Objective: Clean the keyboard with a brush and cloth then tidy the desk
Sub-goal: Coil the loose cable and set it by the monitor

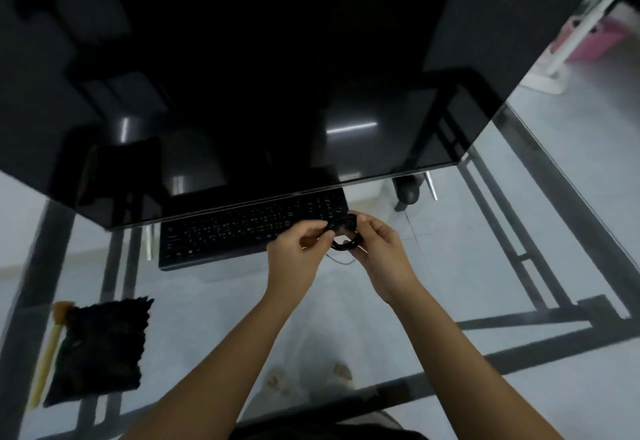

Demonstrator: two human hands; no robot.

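Note:
A black keyboard (242,231) lies on the glass desk (485,266), its far edge tucked under the monitor. Just right of the keyboard's near corner, my left hand (294,259) and my right hand (379,259) both pinch a coiled black cable (344,233); a thin strand of it hangs down between them. At the near left of the desk lies a black fluffy cloth (100,346). A brush (48,349) with a pale yellow handle and orange-brown bristles lies along the cloth's left side.
A large dark monitor (242,76) fills the upper view and overhangs the keyboard. Through the glass I see the black desk frame (540,322), the pale floor and my feet (311,377). A chair castor (408,190) and a pink basket (595,41) stand beyond, to the right.

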